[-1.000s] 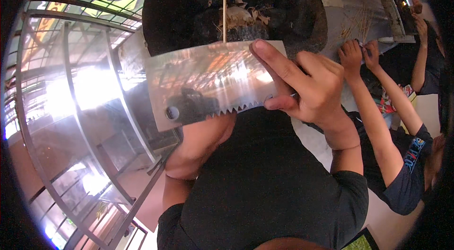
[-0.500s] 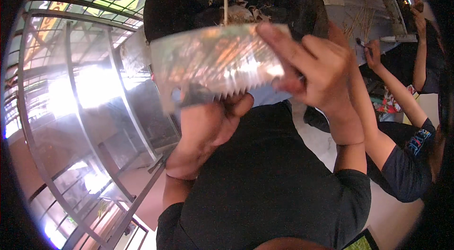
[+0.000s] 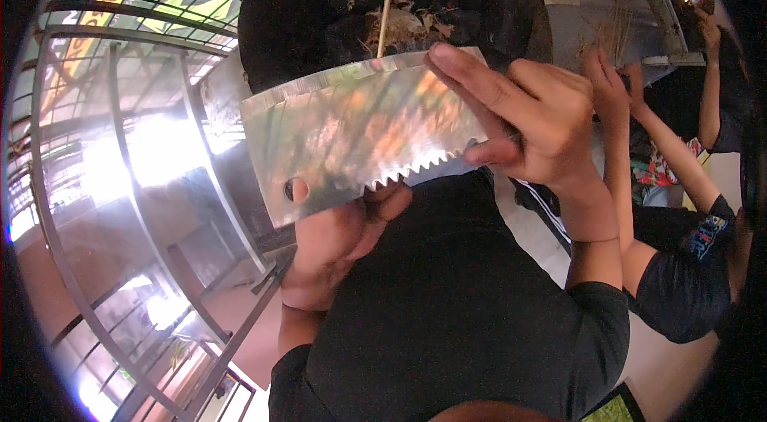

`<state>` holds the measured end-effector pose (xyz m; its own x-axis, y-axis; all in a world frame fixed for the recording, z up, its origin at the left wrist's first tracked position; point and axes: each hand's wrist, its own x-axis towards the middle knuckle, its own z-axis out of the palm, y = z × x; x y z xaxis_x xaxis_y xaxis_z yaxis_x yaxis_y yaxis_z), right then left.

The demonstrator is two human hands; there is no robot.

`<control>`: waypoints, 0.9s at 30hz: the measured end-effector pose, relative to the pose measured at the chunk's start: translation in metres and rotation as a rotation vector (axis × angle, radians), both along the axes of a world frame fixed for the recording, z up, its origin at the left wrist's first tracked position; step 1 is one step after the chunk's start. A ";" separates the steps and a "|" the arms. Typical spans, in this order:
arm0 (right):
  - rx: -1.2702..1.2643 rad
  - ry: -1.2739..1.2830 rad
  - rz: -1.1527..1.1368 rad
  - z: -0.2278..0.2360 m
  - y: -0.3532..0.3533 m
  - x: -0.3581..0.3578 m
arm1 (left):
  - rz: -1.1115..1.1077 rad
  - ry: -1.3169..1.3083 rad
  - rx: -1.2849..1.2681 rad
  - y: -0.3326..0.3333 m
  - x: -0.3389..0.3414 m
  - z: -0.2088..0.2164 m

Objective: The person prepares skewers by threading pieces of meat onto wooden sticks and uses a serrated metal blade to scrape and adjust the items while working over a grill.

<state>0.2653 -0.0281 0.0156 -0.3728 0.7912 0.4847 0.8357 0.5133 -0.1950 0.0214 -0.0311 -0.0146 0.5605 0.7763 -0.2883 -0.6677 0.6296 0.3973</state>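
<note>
My right hand [image 3: 543,114] is closed on a broad shiny cleaver [image 3: 359,130], its index finger laid along the blade near the upper edge. The blade has a hole at its far left corner and saw teeth on the lower edge. Behind it, close to my chest, my left hand [image 3: 339,238] has its fingers curled, partly hidden by the steel. A thin wooden stick [image 3: 388,3] rises from behind the blade, in line with my left hand; its lower end is covered.
Beyond the blade is a dark rounded surface with dry scraps [image 3: 407,23] on it. At the right, other people's arms [image 3: 679,154] work near a bundle of thin sticks [image 3: 615,35]. A metal-framed transparent panel [image 3: 120,174] stands at my left.
The cleaver's left end has dropped and the blade now shows more sharply. The stick's upper end has leaned to the right. A neighbouring person's hand has shifted at the right.
</note>
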 end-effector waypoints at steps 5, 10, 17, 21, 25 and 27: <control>0.024 -0.037 0.020 0.003 -0.006 -0.013 | -0.035 0.003 0.103 -0.010 -0.009 -0.001; 0.028 0.039 0.006 -0.004 -0.001 -0.004 | -0.064 -0.213 0.018 -0.016 -0.024 -0.023; 0.037 -0.030 0.053 0.002 -0.001 -0.009 | 0.187 0.104 -0.238 -0.027 -0.005 -0.012; 0.068 -0.039 0.048 -0.001 0.001 -0.010 | -0.134 -0.299 0.035 -0.027 -0.032 -0.038; 0.084 -0.050 0.061 0.000 0.002 -0.008 | -0.036 0.104 0.031 -0.024 -0.021 -0.001; 0.142 -0.002 0.029 -0.008 0.010 -0.003 | -0.044 0.176 0.017 -0.016 -0.009 0.005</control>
<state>0.2628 -0.0184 0.0077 -0.3960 0.7034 0.5903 0.8203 0.5598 -0.1168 0.0119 -0.0471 -0.0091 0.5361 0.7579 -0.3719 -0.5588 0.6488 0.5165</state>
